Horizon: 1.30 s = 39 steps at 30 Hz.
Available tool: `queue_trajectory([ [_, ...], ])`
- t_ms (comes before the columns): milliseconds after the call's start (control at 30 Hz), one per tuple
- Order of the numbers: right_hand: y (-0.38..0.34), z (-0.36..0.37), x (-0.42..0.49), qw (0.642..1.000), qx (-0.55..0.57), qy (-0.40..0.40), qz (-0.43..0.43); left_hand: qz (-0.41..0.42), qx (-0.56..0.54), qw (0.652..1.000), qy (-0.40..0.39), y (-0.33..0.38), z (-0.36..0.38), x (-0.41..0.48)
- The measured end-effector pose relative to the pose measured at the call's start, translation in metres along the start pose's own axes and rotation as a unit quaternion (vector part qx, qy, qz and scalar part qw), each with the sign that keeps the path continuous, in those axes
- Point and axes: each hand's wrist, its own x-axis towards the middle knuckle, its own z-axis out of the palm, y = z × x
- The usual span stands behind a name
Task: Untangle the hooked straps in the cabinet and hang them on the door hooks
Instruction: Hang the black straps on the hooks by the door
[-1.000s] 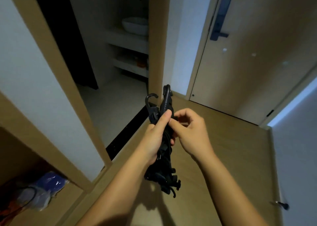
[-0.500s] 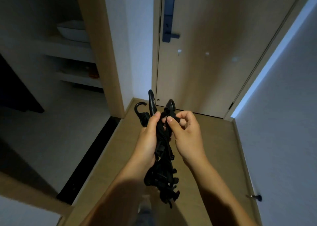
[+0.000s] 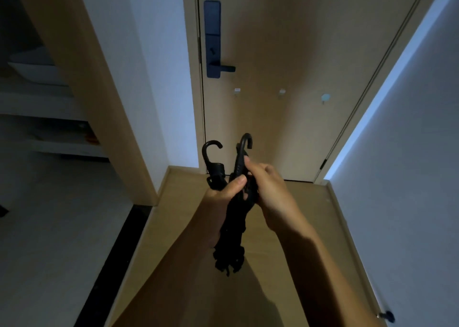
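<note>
A tangled bundle of black hooked straps (image 3: 233, 229) hangs in front of me, held by both hands. My left hand (image 3: 224, 193) grips the bundle near its top. My right hand (image 3: 268, 190) pinches the shaft of one hook (image 3: 244, 143) that sticks up. A second black hook (image 3: 211, 150) rises to the left of it. The strap ends dangle in a knot below my wrists. On the wooden door (image 3: 285, 53) ahead are three small hooks: the left (image 3: 237, 91), the middle (image 3: 282, 92) and a pale blue one (image 3: 325, 98) on the right.
A dark lock and lever handle (image 3: 214, 43) sits on the door's left side. A wooden frame post (image 3: 82, 83) stands to the left, with a dim room, shelf and basin beyond it. A white wall (image 3: 409, 165) closes the right. A door stop (image 3: 386, 316) sits low right.
My view has swung right from the cabinet and closed in on the door. Both hands stay on the bundle, and my right fingers have moved up onto one hook's shaft.
</note>
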Motion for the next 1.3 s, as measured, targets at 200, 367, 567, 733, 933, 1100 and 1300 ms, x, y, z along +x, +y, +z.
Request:
queue_trajectory([
  [200, -0.014, -0.003, 0.078, 0.997, 0.075, -0.022, -0.004, -0.015, 0.02, 0.999, 0.048, 0.009, -0.003, 0.073],
  [367, -0.035, -0.011, 0.144, 0.994, 0.109, 0.005, -0.029, 0.002, 0.036, 0.995, 0.093, 0.021, 0.009, 0.146],
  [567, -0.076, -0.04, 0.237, 0.994, 0.029, 0.01, -0.107, 0.0, -0.006, 0.996, 0.088, 0.037, 0.037, 0.244],
  [733, -0.105, -0.071, 0.309, 0.987, -0.098, -0.054, -0.114, -0.005, -0.055, 0.998, 0.005, 0.049, 0.06, 0.319],
  [933, -0.138, -0.099, 0.375, 0.947, -0.246, -0.137, -0.152, 0.015, -0.076, 0.997, -0.022, 0.061, 0.068, 0.388],
  [1100, -0.176, -0.112, 0.416, 0.945, -0.232, -0.202, -0.114, 0.044, 0.003, 0.999, -0.03, 0.08, 0.067, 0.436],
  [1300, -0.2, -0.1, 0.471, 0.913, -0.34, -0.137, -0.181, 0.038, -0.005, 0.999, -0.018, 0.096, 0.045, 0.497],
])
